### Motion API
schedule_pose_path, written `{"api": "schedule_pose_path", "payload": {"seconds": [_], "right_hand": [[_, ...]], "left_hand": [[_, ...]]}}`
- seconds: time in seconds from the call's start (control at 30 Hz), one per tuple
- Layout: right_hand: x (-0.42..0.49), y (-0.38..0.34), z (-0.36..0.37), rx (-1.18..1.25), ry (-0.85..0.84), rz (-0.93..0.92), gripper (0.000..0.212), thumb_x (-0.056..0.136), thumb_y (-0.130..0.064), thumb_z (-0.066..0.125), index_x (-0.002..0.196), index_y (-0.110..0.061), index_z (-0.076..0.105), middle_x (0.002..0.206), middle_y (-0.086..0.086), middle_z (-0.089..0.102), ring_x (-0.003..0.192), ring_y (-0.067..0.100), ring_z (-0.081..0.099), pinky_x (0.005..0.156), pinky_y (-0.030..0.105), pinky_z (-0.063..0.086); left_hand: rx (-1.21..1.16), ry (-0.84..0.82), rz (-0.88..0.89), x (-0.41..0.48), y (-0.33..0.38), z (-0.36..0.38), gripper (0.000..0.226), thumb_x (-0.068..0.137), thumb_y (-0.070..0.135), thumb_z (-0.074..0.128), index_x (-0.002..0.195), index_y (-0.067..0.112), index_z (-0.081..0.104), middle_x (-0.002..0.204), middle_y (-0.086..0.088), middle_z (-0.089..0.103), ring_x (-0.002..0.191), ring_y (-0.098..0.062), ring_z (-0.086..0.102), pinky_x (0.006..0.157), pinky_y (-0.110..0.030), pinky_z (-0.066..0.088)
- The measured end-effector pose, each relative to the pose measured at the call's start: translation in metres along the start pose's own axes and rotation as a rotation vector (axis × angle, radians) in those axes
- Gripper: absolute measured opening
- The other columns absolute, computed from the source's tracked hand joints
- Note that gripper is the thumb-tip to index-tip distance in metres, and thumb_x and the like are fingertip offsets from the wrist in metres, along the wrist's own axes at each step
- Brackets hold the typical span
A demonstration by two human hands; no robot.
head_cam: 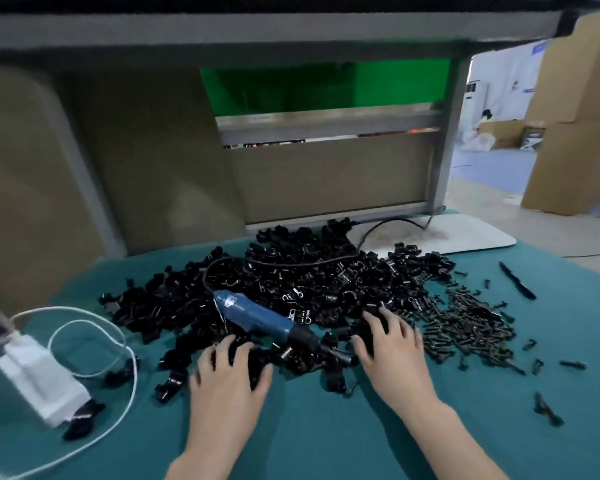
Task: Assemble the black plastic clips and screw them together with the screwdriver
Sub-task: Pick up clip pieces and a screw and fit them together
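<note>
A large pile of black plastic clips (291, 282) covers the middle of the teal table cloth (309, 427). A blue electric screwdriver (260, 315) lies across the pile's near side, tip pointing right, its black cord running back over the clips. To the right lies a heap of dark screws (465, 323). My left hand (229, 372) rests palm down on clips at the pile's near edge, fingers spread and slightly bent. Just right of the screwdriver tip, my right hand (392, 344) lies palm down on clips, fingertips in the pile. Whether either hand holds a clip is hidden.
A white power adapter (39, 379) with a looping white cable (94, 341) sits at the left. A black strip (516, 280) and stray screws lie at the right. A beige panel (153, 168) and grey frame stand behind the pile; cardboard boxes (579, 116) are at far right.
</note>
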State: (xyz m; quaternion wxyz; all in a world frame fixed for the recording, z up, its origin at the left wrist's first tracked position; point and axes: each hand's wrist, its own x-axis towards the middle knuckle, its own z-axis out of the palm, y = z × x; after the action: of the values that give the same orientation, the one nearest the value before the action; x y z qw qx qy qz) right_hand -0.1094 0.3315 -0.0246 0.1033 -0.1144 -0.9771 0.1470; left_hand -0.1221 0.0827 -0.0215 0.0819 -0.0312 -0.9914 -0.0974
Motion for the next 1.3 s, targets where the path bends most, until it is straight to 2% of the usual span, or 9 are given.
{"api": "schedule_pose_path", "payload": {"seconds": [0.17,0.27,0.33,0.47,0.63,0.83,1.0,1.17,1.3], "right_hand": [[0.003,0.009,0.001,0.069,0.022,-0.003,0.048,0.104,-0.054,0.043,0.146,-0.033,0.05,0.158,-0.005,0.033,0.142,0.028,0.033,0.119,0.043,0.032],[0.005,0.01,-0.001,0.139,0.015,0.015,0.044,0.102,-0.054,0.05,0.141,-0.034,0.054,0.152,-0.008,0.036,0.139,0.025,0.033,0.115,0.043,0.035],[0.005,0.009,-0.001,0.184,0.022,0.021,0.041,0.101,-0.053,0.053,0.138,-0.035,0.057,0.148,-0.009,0.038,0.137,0.024,0.033,0.113,0.043,0.037],[0.004,0.01,-0.001,0.277,0.085,0.023,0.032,0.102,-0.046,0.054,0.128,-0.032,0.065,0.14,-0.009,0.047,0.131,0.023,0.039,0.106,0.041,0.041],[0.005,0.01,-0.001,0.318,0.148,0.009,0.022,0.104,-0.029,0.055,0.122,-0.03,0.068,0.128,-0.012,0.051,0.121,0.019,0.042,0.094,0.033,0.038],[0.004,0.01,0.001,0.339,0.185,-0.058,0.023,0.103,-0.02,0.055,0.12,-0.031,0.067,0.117,-0.019,0.051,0.109,0.009,0.039,0.087,0.029,0.038],[0.006,0.01,0.002,0.356,0.188,-0.075,0.023,0.104,-0.021,0.053,0.118,-0.032,0.067,0.112,-0.023,0.052,0.106,0.008,0.041,0.081,0.028,0.038],[0.006,0.01,0.002,0.384,0.213,-0.094,0.022,0.103,-0.019,0.055,0.115,-0.033,0.067,0.111,-0.03,0.05,0.108,0.01,0.046,0.083,0.027,0.037],[0.006,0.006,0.001,0.326,0.151,-0.026,0.03,0.104,-0.026,0.054,0.133,-0.03,0.063,0.145,-0.009,0.047,0.137,0.021,0.04,0.106,0.037,0.04]], "left_hand": [[-0.04,0.121,0.076,0.011,-0.002,0.004,0.039,0.091,0.052,0.063,0.121,0.028,0.069,0.133,-0.001,0.058,0.122,-0.033,0.052,0.095,-0.052,0.048],[-0.042,0.187,0.104,0.009,-0.004,0.007,0.027,0.087,0.041,0.072,0.104,0.02,0.075,0.118,-0.005,0.066,0.107,-0.035,0.061,0.081,-0.053,0.055],[-0.087,0.21,0.1,0.009,-0.005,0.006,0.024,0.094,0.037,0.061,0.104,0.019,0.074,0.122,-0.002,0.065,0.112,-0.031,0.059,0.084,-0.05,0.054],[-0.145,0.216,0.114,0.01,-0.006,0.009,0.045,0.1,0.048,0.034,0.115,0.024,0.069,0.135,0.003,0.057,0.127,-0.025,0.049,0.099,-0.046,0.046],[0.008,0.094,0.164,0.011,-0.006,0.009,0.082,0.091,0.072,0.004,0.144,0.031,0.052,0.157,-0.002,0.04,0.15,-0.029,0.026,0.123,-0.051,0.013],[-0.127,0.128,0.158,0.009,-0.004,0.006,0.041,0.096,0.041,0.06,0.129,0.018,0.066,0.139,-0.001,0.058,0.143,-0.027,0.04,0.123,-0.053,0.02],[-0.4,0.124,0.09,0.01,-0.007,0.004,0.043,0.098,0.04,0.052,0.137,0.023,0.055,0.131,0.016,0.047,0.14,-0.011,0.035,0.123,-0.041,0.024],[-0.78,0.112,-0.043,0.009,-0.011,-0.003,0.032,0.099,0.042,0.047,0.129,0.052,0.042,0.125,0.024,0.047,0.122,-0.002,0.047,0.101,-0.031,0.043],[-0.838,0.133,-0.045,0.007,-0.012,-0.003,0.03,0.1,0.041,0.046,0.124,0.057,0.042,0.122,0.022,0.053,0.113,-0.008,0.054,0.095,-0.034,0.047]]}}
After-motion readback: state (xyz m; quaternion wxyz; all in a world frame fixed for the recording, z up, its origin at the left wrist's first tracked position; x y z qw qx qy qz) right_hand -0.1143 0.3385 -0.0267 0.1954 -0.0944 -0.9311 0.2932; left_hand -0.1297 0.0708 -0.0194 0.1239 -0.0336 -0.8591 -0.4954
